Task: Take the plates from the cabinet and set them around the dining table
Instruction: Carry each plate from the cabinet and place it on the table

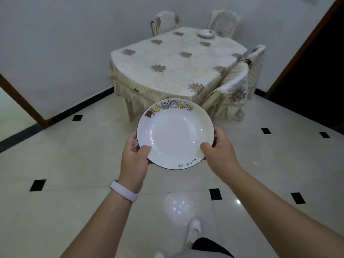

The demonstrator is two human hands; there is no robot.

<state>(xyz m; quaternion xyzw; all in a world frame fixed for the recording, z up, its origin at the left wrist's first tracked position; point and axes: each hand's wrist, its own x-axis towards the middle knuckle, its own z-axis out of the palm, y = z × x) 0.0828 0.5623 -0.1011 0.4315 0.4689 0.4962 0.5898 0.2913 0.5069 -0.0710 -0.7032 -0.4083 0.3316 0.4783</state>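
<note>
A white plate (175,134) with a dark rim and small cartoon figures along its far edge is held level in front of me, above the floor. My left hand (133,159) grips its near-left rim, thumb on top. On the near-right rim sits my right hand (219,151), thumb also on top. The dining table (167,58) with a cream floral cloth stands ahead, a short way beyond the plate. One plate (205,32) lies at the table's far end.
Covered chairs stand around the table: two at the far side (165,21) (225,20), two on the right (232,90) (257,60). Glossy tiled floor (74,174) with black insets lies between me and the table. A dark doorway (312,71) opens on the right.
</note>
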